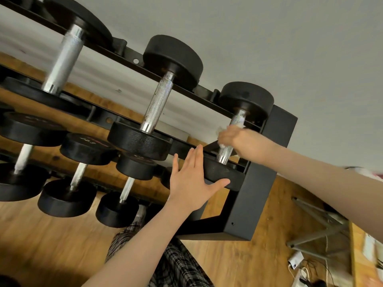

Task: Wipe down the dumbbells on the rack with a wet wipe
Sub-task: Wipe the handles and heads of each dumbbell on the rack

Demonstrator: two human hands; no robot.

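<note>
Head cam was tilted pretty hard, so the black steel two-tier dumbbell rack [269, 172] ran diagonally from upper left down to lower right. The last black round-headed dumbbell with a knurled chrome handle [224, 151] sat at the right end of the upper tier, right up against the rack's boxy black end panel, so there wasn't much room on that side. Its long axis ran front to back across the two rails, far head up by the pale wall [310, 48], near head toward the person.

The right hand [238, 139] was wrapped around the middle of that handle with a crumpled white wet wipe [220, 131] bunched under the fingers, bits of it poking out on the left and top. The left hand [190, 183] was flat and relaxed, fingers straight, palm against the near head, thumb hooked under its lower edge.

Next along to the left was a bigger black dumbbell with a speckled chrome handle [157, 102], same orientation, with a clear gap of rail between the two. More black dumbbells filled the lower tier. Wooden plank floor [51, 245] below, plaid trousers [176, 266] at the bottom, and some grey metal legs [319, 230] off to the right, well apart from the rack.
</note>
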